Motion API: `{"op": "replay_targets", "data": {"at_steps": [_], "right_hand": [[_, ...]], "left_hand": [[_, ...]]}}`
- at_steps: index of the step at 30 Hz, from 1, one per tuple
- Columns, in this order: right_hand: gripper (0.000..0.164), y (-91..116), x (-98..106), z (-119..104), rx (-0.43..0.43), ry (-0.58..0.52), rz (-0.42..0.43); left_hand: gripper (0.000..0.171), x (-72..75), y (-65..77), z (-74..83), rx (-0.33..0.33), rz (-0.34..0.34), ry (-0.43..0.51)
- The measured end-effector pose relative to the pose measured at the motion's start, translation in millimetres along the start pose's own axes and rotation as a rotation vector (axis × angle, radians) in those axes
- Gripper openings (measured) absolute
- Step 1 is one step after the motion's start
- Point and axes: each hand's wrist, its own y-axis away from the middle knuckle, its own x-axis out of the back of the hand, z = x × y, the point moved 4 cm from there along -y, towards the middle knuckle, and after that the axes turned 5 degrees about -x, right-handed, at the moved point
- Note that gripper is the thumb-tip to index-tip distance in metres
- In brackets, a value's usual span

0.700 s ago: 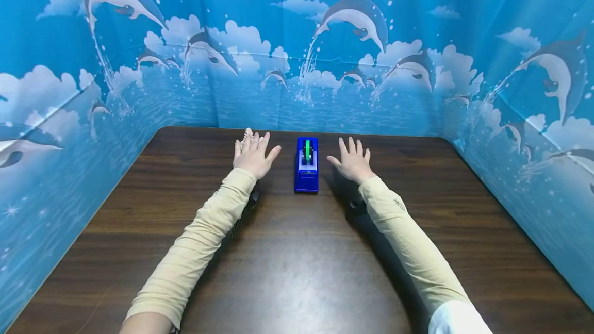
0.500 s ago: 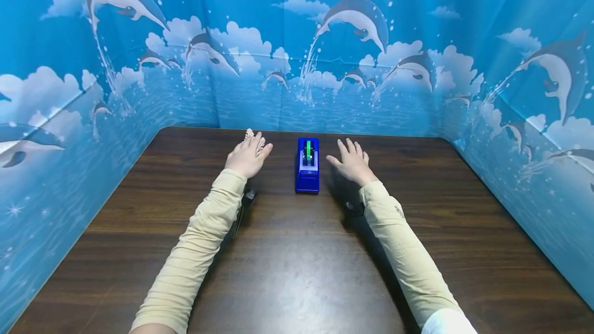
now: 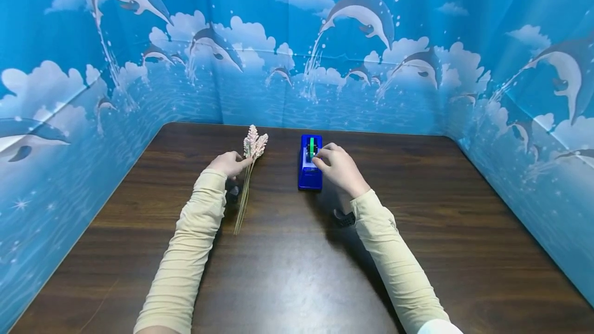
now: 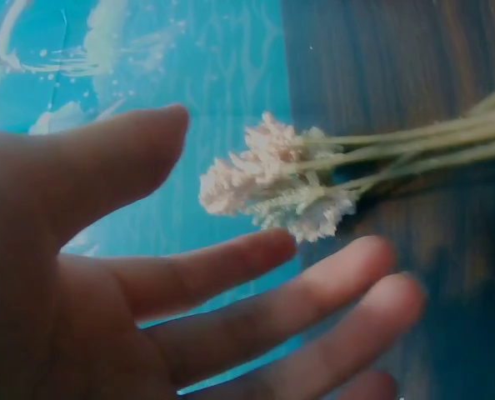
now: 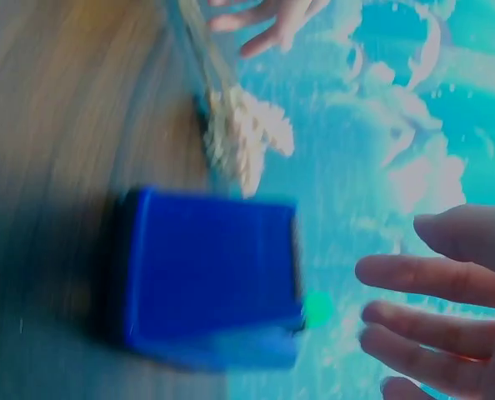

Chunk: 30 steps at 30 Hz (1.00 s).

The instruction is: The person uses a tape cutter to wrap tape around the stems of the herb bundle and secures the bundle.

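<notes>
A bunch of pale pink flowers (image 3: pixel 254 144) on long thin stems lies on the left of the table. My left hand (image 3: pixel 229 164) is just left of the stems. In the left wrist view its thumb and fingers (image 4: pixel 339 279) are spread apart, and the flower heads (image 4: pixel 272 175) lie beyond them, not gripped. A blue tape dispenser (image 3: pixel 309 178) with a green roll (image 3: pixel 312 147) stands to the right of the flowers. Over its right side hovers my right hand (image 3: pixel 342 170), fingers loosely bent. The right wrist view shows these fingers (image 5: pixel 431 279) apart from the blurred dispenser (image 5: pixel 206 267).
The dark wood-grain table (image 3: pixel 287 267) ends at a blue curtain (image 3: pixel 260 92) printed with dolphins, which encloses its back and sides. A black wrist device (image 3: pixel 344 217) hangs under the right forearm.
My left hand has moved left off the flowers, uncovering their heads and stems. My right hand has moved left from beside the tape dispenser to over it, its fingers bending.
</notes>
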Motion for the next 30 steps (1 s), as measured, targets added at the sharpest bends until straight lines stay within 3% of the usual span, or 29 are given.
{"op": "replay_targets", "data": {"at_steps": [6, 11, 22, 30], "right_hand": [[0.022, 10.1, -12.0, -37.5, 0.134, 0.004, -0.047], [0.018, 7.3, -38.4, -60.7, 0.202, -0.004, -0.132], [0.022, -12.0, -102.4, -67.2, 0.06, -0.072, -0.452], [0.02, -10.2, -115.1, -67.1, 0.079, -0.07, -0.483]], "left_hand": [[0.042, -6.3, -4.8, -10.3, 0.052, -0.111, 0.094], [0.04, -7.9, -9.9, -14.4, 0.054, -0.148, 0.132], [0.037, -26.1, -21.4, -14.5, 0.074, -0.163, 0.037], [0.031, -32.3, -26.9, -12.7, 0.076, -0.134, -0.019]]}}
